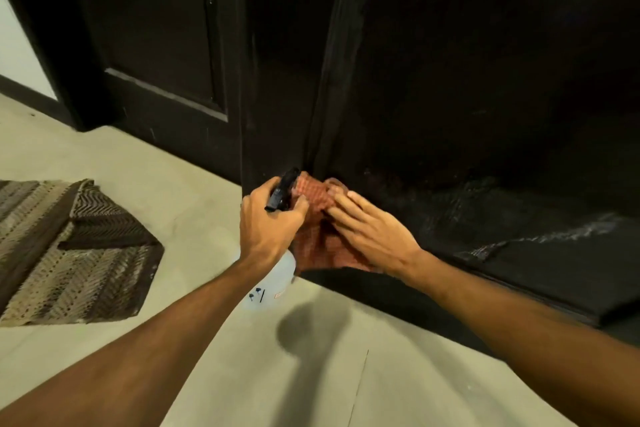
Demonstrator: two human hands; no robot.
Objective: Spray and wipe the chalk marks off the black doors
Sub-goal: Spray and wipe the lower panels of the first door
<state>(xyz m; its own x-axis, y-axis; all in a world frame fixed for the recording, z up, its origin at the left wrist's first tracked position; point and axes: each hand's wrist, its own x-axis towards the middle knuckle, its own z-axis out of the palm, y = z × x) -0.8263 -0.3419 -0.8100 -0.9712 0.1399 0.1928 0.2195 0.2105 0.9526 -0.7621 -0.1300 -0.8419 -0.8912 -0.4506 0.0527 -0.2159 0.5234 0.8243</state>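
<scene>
My left hand [272,225] grips the black trigger head of a white spray bottle [273,282], which hangs below my wrist. Its fingertips also touch a red checked cloth [317,236]. My right hand [372,230] lies with straight fingers flat on that cloth and presses it against the bottom of the right black door [485,87]. White chalk smears [568,234] streak the low part of this door to the right of my hands. The left black door [162,45] carries a few small pale marks near its top.
A brown and beige patterned rug [74,250] lies rumpled on the pale floor [214,340] at the left. A dark door post [277,80] stands between the two doors. A white wall [17,52] shows at the far left.
</scene>
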